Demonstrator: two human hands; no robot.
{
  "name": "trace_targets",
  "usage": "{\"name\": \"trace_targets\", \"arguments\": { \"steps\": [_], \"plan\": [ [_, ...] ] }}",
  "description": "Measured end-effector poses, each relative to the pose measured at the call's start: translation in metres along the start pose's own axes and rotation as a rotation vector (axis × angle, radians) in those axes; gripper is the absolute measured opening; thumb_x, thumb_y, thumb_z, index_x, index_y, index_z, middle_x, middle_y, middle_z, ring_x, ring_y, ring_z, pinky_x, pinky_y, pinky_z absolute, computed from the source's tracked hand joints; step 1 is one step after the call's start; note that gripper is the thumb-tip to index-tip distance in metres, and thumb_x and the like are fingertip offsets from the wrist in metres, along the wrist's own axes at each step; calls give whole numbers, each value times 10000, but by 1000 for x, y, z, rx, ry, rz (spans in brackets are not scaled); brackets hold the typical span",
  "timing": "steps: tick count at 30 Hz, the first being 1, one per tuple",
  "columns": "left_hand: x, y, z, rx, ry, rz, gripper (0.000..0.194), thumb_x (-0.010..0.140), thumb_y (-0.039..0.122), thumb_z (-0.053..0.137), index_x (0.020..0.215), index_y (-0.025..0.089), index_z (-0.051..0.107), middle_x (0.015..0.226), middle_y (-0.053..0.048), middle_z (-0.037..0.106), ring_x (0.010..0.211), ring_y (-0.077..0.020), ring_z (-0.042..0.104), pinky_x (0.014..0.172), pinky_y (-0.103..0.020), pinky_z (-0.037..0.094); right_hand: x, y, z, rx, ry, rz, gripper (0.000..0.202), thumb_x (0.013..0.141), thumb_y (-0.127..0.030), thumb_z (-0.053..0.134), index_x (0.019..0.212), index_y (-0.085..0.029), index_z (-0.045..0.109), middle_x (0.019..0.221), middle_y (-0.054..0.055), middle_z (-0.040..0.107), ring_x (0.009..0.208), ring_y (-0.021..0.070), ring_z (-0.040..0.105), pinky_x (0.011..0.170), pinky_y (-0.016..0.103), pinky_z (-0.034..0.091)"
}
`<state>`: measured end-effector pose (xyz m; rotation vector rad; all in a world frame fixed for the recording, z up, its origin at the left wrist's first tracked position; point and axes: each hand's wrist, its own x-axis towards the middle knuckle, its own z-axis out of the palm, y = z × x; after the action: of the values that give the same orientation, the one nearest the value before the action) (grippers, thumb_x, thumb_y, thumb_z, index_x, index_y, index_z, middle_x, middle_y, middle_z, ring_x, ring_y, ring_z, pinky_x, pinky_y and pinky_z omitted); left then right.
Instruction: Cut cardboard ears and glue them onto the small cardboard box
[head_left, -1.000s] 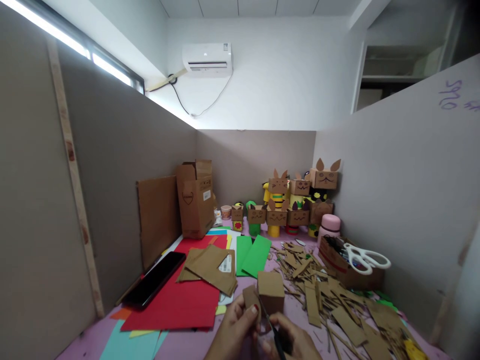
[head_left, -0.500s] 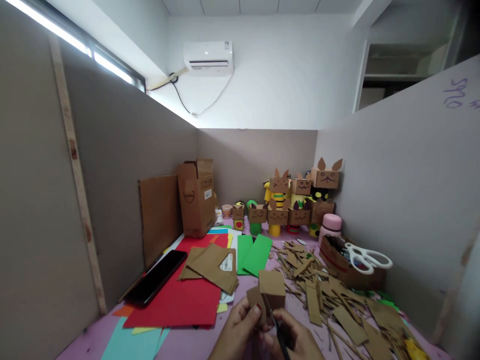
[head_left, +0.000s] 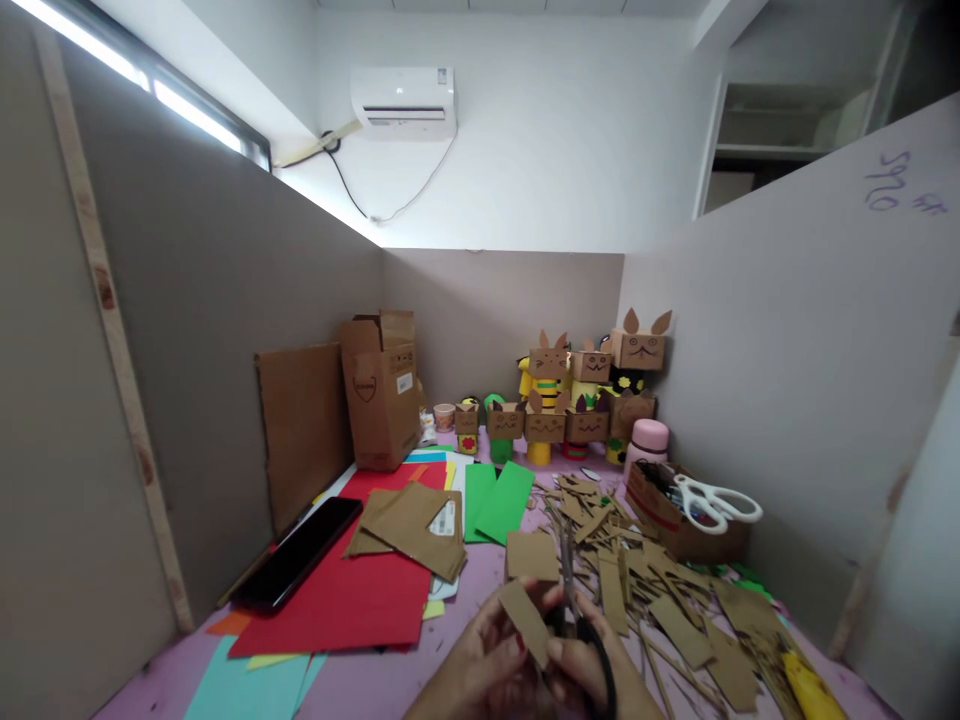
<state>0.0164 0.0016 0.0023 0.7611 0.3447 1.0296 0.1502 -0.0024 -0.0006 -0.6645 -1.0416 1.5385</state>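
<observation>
My left hand (head_left: 491, 645) is closed on a small strip of brown cardboard (head_left: 526, 622), its thumb pressed on the lower end. Close beside it, my right hand (head_left: 589, 655) grips a pair of black-handled scissors (head_left: 568, 575), the blades pointing up and away from me. The fingertips of my right hand come up to the strip's right edge; whether they pinch it I cannot tell. Just beyond both hands sits a small cardboard box (head_left: 532, 555), its lower front hidden by my fingers.
Cardboard scraps (head_left: 622, 560) cover the table on the right. Red paper (head_left: 337, 605), a phone (head_left: 296, 555) and green sheets (head_left: 502, 505) lie left and ahead. White-handled scissors (head_left: 716, 500) rest in a box by the right wall. Cardboard animal figures (head_left: 544, 425) stand at the back.
The scissors have come away from the cardboard piece and now point upward. My left hand has raised and turned the piece in front of the small box. The whole view has shifted slightly.
</observation>
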Motion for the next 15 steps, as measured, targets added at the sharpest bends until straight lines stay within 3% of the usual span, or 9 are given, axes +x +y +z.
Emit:
{"name": "trace_targets", "arguments": {
  "steps": [2,5,7,11,15],
  "plan": [
    [0,0,0,-12,-57,33,453,524,354,853,906,235,641,843,-50,710,613,-179,655,606,-303,474,-1,2,0,95,-41,36,434,614,-406,783,920,-193,560,533,-60,586,433,74,474,458,181,349],
    [4,2,-8,69,-49,59,341,564,415,818,699,194,596,538,2,644,454,-152,597,498,-265,450,2,6,2,53,-32,130,447,567,-446,781,827,-200,515,420,-80,543,342,67,426,378,165,284],
    [9,5,-14,154,78,113,363,563,424,818,623,173,562,457,27,591,393,-104,535,431,-200,389,5,8,3,-45,-7,159,436,583,-459,766,804,-209,487,418,-77,550,307,61,401,352,163,261],
    [13,16,-19,247,350,207,423,499,424,850,673,153,575,498,34,616,374,-49,510,380,-134,322,8,17,2,-254,-4,89,394,607,-412,775,793,-207,494,464,-106,464,367,48,338,392,173,234],
    [11,24,-11,226,484,252,445,475,418,858,684,160,562,515,53,613,428,-64,572,416,-132,393,7,30,2,-349,-152,-42,504,562,-614,723,784,-205,530,510,-97,381,435,63,259,433,209,187]
  ]
}}
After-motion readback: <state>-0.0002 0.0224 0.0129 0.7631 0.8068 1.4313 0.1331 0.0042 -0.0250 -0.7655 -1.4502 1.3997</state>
